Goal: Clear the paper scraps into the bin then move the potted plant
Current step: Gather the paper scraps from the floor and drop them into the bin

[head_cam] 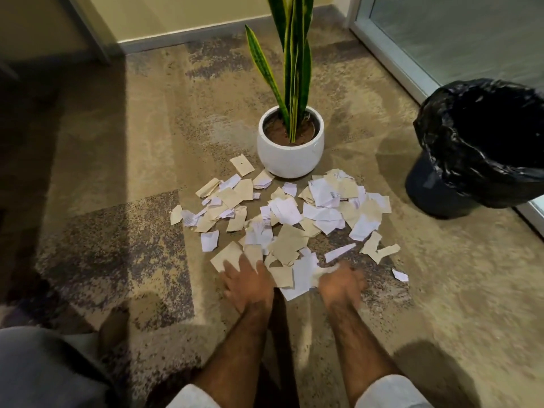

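Note:
Several torn paper scraps [287, 214], white and tan, lie spread over the carpet in front of a snake plant in a round white pot [290, 156]. A bin lined with a black bag [482, 145] stands at the right. My left hand [247, 279] lies flat with spread fingers on the tan scraps at the near edge of the pile. My right hand [341, 282] is blurred, its fingers curled around a white scrap at the pile's near right edge.
Mottled beige and grey carpet [132, 245] covers the floor. A wall with a grey baseboard [182, 36] runs behind the plant. A glass panel in a metal frame [391, 54] stands at the right, behind the bin. My knee and foot show at the lower left.

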Tool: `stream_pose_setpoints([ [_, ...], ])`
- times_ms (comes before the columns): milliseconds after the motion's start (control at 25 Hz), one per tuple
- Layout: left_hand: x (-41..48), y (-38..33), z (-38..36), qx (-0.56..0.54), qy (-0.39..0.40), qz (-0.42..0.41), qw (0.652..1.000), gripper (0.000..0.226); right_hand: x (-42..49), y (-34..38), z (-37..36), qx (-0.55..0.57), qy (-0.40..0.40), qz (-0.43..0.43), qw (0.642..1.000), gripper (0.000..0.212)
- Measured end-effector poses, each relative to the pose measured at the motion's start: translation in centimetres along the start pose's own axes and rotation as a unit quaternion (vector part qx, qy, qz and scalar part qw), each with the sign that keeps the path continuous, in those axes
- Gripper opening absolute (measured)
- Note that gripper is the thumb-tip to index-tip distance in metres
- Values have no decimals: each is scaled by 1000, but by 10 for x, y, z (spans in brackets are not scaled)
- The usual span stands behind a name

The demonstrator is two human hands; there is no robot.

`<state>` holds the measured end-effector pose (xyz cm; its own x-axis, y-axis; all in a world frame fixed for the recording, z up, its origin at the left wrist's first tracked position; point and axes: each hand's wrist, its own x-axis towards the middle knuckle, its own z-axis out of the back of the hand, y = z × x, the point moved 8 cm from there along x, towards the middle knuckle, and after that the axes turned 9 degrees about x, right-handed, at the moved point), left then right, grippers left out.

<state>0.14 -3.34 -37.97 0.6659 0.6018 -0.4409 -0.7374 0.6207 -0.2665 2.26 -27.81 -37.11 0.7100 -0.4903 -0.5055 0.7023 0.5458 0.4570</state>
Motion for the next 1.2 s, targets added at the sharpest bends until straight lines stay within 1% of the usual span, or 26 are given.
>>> stream_pose_setpoints([
  [40,-5,-7,-2,1,-16,-36,999,50,-2,14,-11,40,31,47,998,47],
  [80,-9,-10,1,-9,-30,-55,998,48,0,22,-14,83,52,79,992,47],
  [120,-8,-7,5,-33,-41,-48,997,50,3,25,-9,113,52,87,988,47],
  [160,-6,-2,8,-59,-42,-21,997,53,8,21,0,121,36,76,989,47],
  [200,-3,4,8,-75,-35,2,997,56,11,15,7,107,30,61,992,50],
  [240,-2,4,6,-75,-24,6,997,58,12,11,8,74,45,55,995,58],
  [320,-9,-5,1,-76,-8,-15,997,56,2,16,-4,10,111,82,990,73],
  [400,-19,-15,-5,-109,2,-42,993,54,-9,25,-24,12,155,120,981,77],
  [480,-24,-21,-12,-133,12,-80,988,52,-15,29,-36,70,179,118,974,73],
  [560,-26,-24,-17,-156,27,-97,983,48,-17,33,-39,143,199,103,964,68],
  [720,-26,-27,-18,-203,45,-62,976,40,-24,44,-48,218,244,82,941,52],
  [800,-27,-28,-17,-214,35,-52,975,36,-23,47,-49,225,243,88,939,43],
  [920,-31,-33,-9,-233,-4,-60,971,31,-21,56,-41,223,248,94,938,34],
  [1040,-37,-44,2,-260,-38,-66,962,27,-19,70,-28,207,281,92,933,32],
  [1200,-46,-69,21,-269,-63,-67,959,30,-14,93,-5,182,308,123,926,34],
])
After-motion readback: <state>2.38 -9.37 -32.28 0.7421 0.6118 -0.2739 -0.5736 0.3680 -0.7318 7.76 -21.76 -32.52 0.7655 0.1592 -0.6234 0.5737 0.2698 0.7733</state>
